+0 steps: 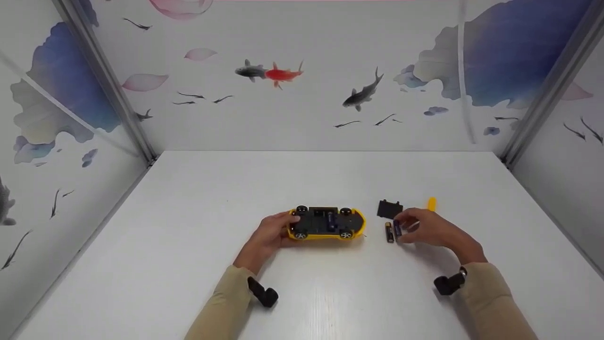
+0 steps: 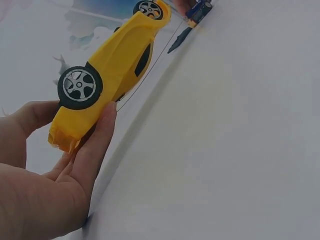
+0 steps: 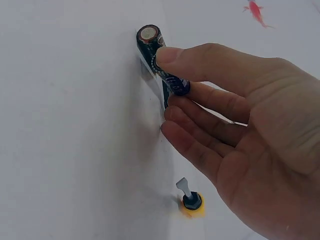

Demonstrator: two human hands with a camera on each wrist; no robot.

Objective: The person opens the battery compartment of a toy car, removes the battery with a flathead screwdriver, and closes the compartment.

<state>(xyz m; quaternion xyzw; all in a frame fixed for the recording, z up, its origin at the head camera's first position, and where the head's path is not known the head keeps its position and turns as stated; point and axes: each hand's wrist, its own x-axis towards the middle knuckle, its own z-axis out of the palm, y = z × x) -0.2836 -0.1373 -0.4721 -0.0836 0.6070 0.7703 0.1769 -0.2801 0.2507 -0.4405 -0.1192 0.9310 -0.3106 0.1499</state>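
Right of the upturned yellow toy car (image 1: 313,225), right hand (image 1: 432,229) pinches blue battery (image 1: 397,228), long axis roughly near-far; left hand (image 1: 271,231), well apart, grips car's left end, car lying left-right.

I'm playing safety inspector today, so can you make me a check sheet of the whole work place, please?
Surface: white table.
Job's things: yellow toy car, underside up, a blue battery in its open compartment; a second battery in hand, a third battery beside it; black cover off the car; yellow-handled screwdriver.
Clutter: nothing seen.
Hands: left hand holds the car's rear; right hand pinches the second battery.
Cables: nothing seen.
Surroundings: white walls with painted fish and petals; metal posts at the corners.
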